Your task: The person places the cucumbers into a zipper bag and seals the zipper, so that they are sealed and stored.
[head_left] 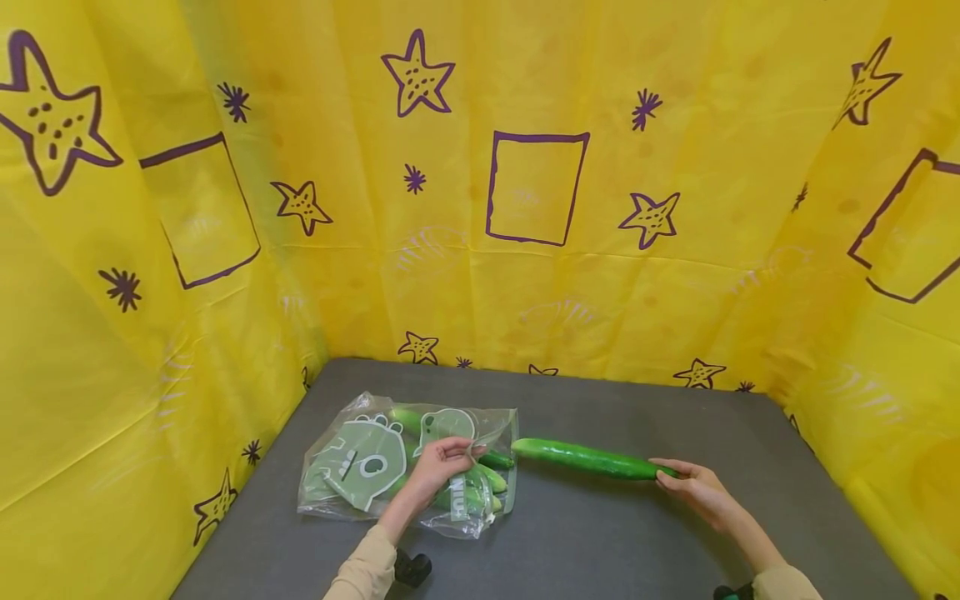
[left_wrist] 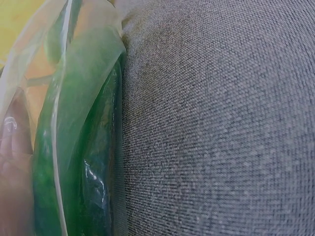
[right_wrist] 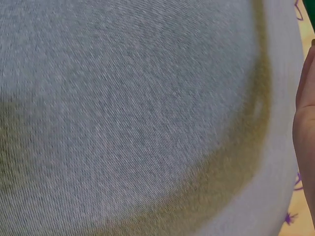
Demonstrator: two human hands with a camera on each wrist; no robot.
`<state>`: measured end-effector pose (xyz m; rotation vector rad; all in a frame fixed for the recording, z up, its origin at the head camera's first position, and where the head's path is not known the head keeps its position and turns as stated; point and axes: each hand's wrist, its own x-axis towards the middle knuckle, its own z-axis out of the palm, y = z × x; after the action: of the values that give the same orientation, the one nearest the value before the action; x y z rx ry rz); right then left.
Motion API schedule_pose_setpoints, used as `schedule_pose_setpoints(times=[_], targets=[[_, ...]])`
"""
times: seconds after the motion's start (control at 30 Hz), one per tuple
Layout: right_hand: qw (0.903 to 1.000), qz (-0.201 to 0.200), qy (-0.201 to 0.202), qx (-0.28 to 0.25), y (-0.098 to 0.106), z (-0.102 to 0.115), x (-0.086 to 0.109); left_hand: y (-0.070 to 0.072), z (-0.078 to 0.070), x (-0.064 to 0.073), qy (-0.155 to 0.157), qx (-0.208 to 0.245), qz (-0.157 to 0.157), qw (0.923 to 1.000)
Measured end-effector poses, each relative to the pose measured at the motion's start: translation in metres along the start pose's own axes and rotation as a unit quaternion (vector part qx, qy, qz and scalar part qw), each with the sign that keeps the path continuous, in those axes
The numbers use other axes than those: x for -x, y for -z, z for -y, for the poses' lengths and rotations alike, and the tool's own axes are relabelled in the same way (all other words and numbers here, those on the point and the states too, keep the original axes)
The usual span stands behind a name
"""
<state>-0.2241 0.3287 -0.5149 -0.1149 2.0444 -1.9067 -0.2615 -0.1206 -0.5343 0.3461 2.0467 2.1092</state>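
A long green cucumber (head_left: pixel 592 459) is held by its right end between the thumb and fingers of my right hand (head_left: pixel 701 492). Its pale left tip is right at the mouth of a clear plastic bag (head_left: pixel 337 492) printed with green cartoon figures. Several more cucumbers (head_left: pixel 487 478) lie inside the bag. My left hand (head_left: pixel 442 467) pinches the bag's upper layer near its opening on the right. In the left wrist view, green cucumbers (left_wrist: pixel 47 187) show through the plastic beside the blurred left hand (left_wrist: pixel 15 177). Only an edge of the right hand (right_wrist: pixel 307 113) shows in the right wrist view.
Everything lies on a dark grey cloth-covered table (head_left: pixel 600 542). Yellow curtains (head_left: pixel 525 317) with purple stars and squares hang along the back and both sides. A black strap device (head_left: pixel 412 569) is on the left wrist.
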Motion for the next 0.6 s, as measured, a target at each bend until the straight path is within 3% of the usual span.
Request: schedule_pose_setpoints(times=[0.6], targets=[[0.9978, -0.051, -0.010, 0.041, -0.024, -0.008, -0.015, -0.001, -0.001, 0.000, 0.004, 0.004, -0.002, 1.0000]])
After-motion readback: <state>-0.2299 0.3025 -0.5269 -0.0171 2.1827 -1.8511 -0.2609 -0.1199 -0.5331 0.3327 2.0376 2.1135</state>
